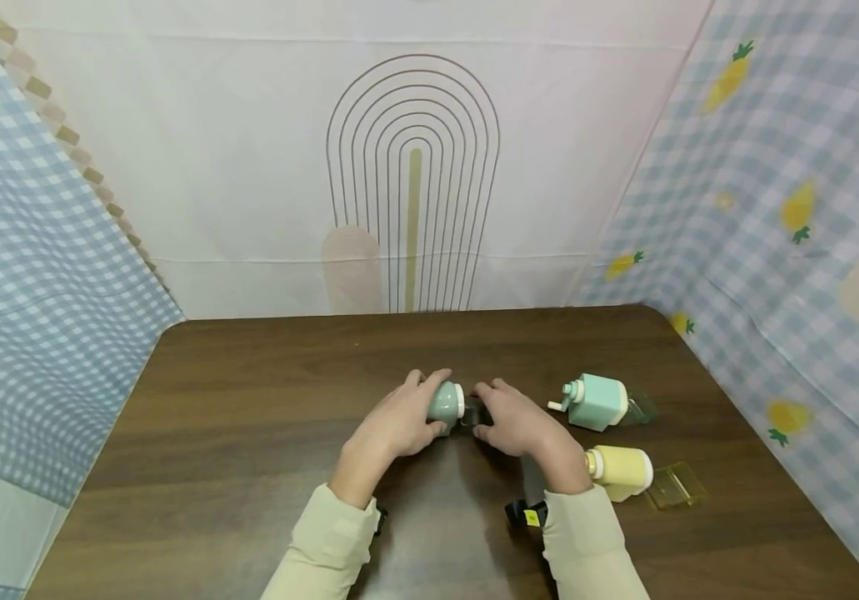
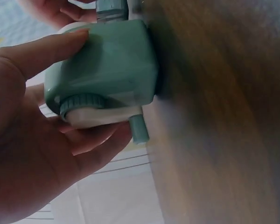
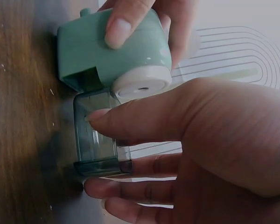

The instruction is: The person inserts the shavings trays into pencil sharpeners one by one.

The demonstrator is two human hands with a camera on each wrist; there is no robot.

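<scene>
At the table (image 1: 234, 433), I see the left hand (image 1: 399, 414) hold a green sharpener (image 2: 114, 60) and the right hand (image 1: 516, 419) pinch its see-through drawer (image 3: 101, 145), maybe touching the slot (image 3: 89, 79).

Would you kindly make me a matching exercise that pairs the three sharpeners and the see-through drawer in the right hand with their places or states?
Things:
1. Yellow sharpener
2. Grey-green sharpener
3. See-through drawer
4. Turquoise sharpener

Places or states:
A. Gripped by the left hand
B. In full view in the head picture, with no hand on it
C. Partly hidden by the right arm in the head picture
D. Held by the right hand

Pairs: 1-C, 2-A, 3-D, 4-B
</scene>
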